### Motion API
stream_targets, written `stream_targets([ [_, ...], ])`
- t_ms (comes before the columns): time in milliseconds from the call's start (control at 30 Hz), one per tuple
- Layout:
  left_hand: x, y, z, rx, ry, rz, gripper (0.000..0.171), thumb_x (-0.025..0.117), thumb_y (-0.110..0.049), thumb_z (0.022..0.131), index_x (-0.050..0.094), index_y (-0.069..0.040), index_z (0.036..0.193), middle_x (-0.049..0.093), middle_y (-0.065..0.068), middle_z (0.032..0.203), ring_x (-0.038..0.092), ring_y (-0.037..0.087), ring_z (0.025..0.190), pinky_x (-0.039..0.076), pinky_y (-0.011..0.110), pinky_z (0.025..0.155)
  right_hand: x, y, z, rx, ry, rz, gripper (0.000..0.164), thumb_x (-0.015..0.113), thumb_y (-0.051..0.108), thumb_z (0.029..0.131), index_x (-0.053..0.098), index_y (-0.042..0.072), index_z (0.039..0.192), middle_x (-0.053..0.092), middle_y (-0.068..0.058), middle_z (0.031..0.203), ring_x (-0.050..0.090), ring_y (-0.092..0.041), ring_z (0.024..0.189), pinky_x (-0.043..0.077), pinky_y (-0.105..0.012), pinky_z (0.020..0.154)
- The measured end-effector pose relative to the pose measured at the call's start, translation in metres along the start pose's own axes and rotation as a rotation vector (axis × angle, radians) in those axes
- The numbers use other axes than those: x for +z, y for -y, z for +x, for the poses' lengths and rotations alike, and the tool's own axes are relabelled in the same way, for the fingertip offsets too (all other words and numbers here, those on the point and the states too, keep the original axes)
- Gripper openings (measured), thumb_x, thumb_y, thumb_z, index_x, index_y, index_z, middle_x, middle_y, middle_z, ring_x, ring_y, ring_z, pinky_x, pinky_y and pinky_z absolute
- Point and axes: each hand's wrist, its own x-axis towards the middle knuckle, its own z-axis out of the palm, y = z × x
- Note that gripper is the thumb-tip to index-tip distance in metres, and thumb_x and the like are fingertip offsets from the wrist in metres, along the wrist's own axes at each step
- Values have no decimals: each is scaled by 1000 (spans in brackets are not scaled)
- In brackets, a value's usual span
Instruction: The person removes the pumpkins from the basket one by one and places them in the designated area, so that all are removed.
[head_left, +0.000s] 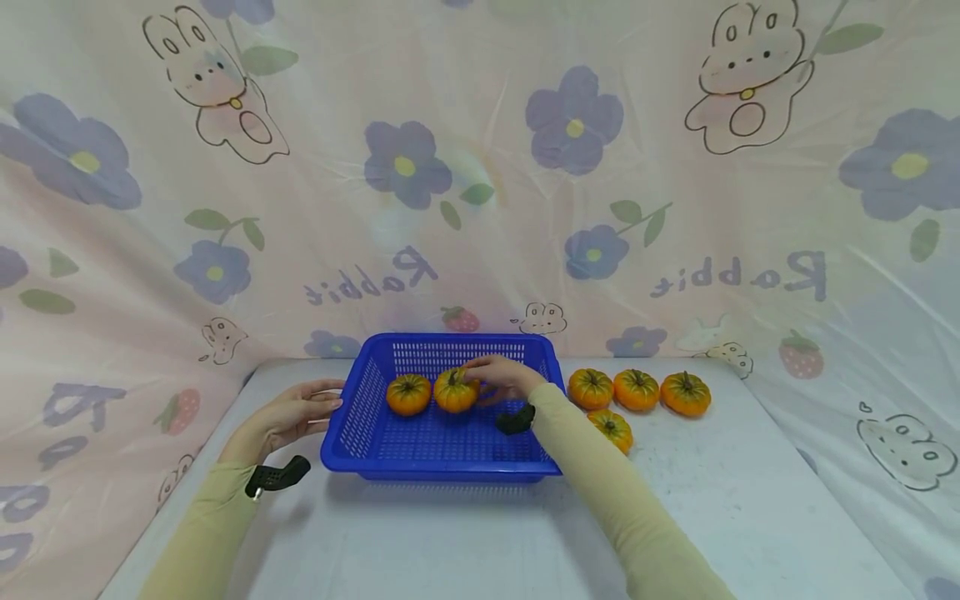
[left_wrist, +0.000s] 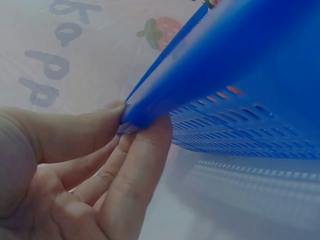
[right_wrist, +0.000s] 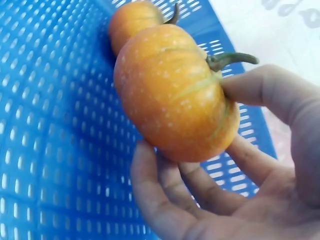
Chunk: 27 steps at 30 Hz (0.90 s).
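A blue plastic basket (head_left: 457, 477) with slotted walls stands on the table. My left hand (head_left: 300, 410) pinches its left rim between thumb and fingers, as the left wrist view shows close up. Inside the basket, my right hand (head_left: 504, 377) holds a small orange pumpkin (right_wrist: 175, 95), thumb near the green stem and fingers curled under its side. Another small pumpkin (head_left: 408, 394) sits to the left of it in the basket, and in the right wrist view it shows just behind the held one.
To the right of the basket, three pumpkins (head_left: 637, 390) stand in a row at the back of the white table (head_left: 720, 500). One more pumpkin (head_left: 612, 431) lies nearer, partly hidden by the right sleeve. A printed cloth (head_left: 495, 217) hangs behind the table.
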Motion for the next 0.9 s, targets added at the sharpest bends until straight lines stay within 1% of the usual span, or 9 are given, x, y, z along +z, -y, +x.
stream_targets([
  [233,0,0,0,1,-2,2,65,57,-10,97,19,7,147,64,7,111,65,19,96,53,35,86,-6,5,-5,-21,-14,39,41,66,17,91,57,2,129,53,-17,126,55,-36,109,45,-56,93],
  [367,1,-2,-1,-1,-1,-4,65,57,-9,97,19,8,147,64,8,112,65,20,97,53,36,86,-13,8,-9,-32,-7,57,43,65,16,92,54,2,131,52,-18,127,54,-38,110,43,-57,95],
  [467,0,-3,-1,0,1,-2,66,57,-9,97,18,8,147,64,8,113,65,20,98,53,36,86,-19,11,-13,-47,1,50,43,63,16,93,53,2,132,51,-19,128,53,-39,112,41,-58,96],
  [667,0,-3,0,3,0,17,66,57,-11,97,19,7,147,64,8,112,65,21,98,53,37,86,-31,19,-25,-77,-6,26,42,63,17,93,53,3,132,52,-19,127,56,-36,110,44,-56,94],
  [767,0,-2,0,-3,-2,28,65,58,-11,97,20,7,147,64,7,112,65,21,98,53,37,87,-36,21,-32,-86,8,37,42,63,16,93,53,2,131,53,-20,125,58,-34,107,44,-56,95],
  [900,0,-2,0,-1,2,30,65,56,-11,97,20,8,147,64,8,112,64,21,98,53,37,87,-43,22,-41,-116,28,21,42,62,16,93,51,0,131,51,-20,126,57,-35,106,45,-55,94],
])
